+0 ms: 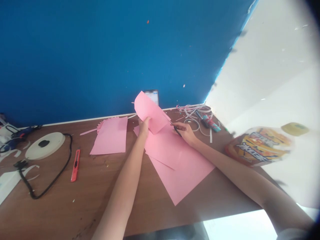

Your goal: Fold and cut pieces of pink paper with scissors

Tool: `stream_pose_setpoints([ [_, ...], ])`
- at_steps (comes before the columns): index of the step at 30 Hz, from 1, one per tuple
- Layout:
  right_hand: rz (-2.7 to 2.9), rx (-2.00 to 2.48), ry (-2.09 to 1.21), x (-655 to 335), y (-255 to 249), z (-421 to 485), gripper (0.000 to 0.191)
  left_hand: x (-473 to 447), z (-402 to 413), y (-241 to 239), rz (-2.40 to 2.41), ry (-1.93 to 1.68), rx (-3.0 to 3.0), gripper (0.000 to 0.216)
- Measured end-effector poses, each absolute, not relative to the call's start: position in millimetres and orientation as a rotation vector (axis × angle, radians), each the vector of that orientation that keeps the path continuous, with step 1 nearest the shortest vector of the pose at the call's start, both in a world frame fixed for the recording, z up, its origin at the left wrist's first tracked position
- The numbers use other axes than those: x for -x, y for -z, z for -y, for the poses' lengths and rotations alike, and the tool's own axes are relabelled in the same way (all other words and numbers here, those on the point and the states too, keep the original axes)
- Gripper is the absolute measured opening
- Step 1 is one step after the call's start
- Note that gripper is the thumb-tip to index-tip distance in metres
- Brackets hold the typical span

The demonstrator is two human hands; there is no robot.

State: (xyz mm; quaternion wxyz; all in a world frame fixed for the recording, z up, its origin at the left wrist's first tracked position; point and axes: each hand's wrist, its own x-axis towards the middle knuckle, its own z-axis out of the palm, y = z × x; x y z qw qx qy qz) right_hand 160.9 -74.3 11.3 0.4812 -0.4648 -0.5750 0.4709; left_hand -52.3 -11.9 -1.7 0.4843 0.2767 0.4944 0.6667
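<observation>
My left hand (144, 126) grips a sheet of pink paper (152, 111) by its lower edge. The sheet is raised off the table, and its upper left part curls over. In my right hand (185, 132) is a pair of scissors (177, 131) with dark handles, the blades at the right edge of the raised sheet. How far the blades are apart is too small to tell. Beneath both hands lie more pink sheets (175, 186), overlapping at angles. To the left, another pink sheet (112, 138) lies flat, with pleated pink paper (100, 126) at its top left corner.
A red utility knife (75, 165) lies left on the brown table (100, 186), near a black cable (60, 178) and a round cream lid-like disc (46, 146). A phone (153, 96) leans on the blue wall. Paper strips (192, 110) and a large bottle (260, 145) are right.
</observation>
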Motion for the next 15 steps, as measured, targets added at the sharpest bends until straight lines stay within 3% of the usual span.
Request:
stream_pose_setpoints([
  [15,1.381,1.208,-1.130,-159.5,-15.3,78.2,0.041,53.1,9.7,3.8,-1.189,-1.625,-0.685,0.041],
])
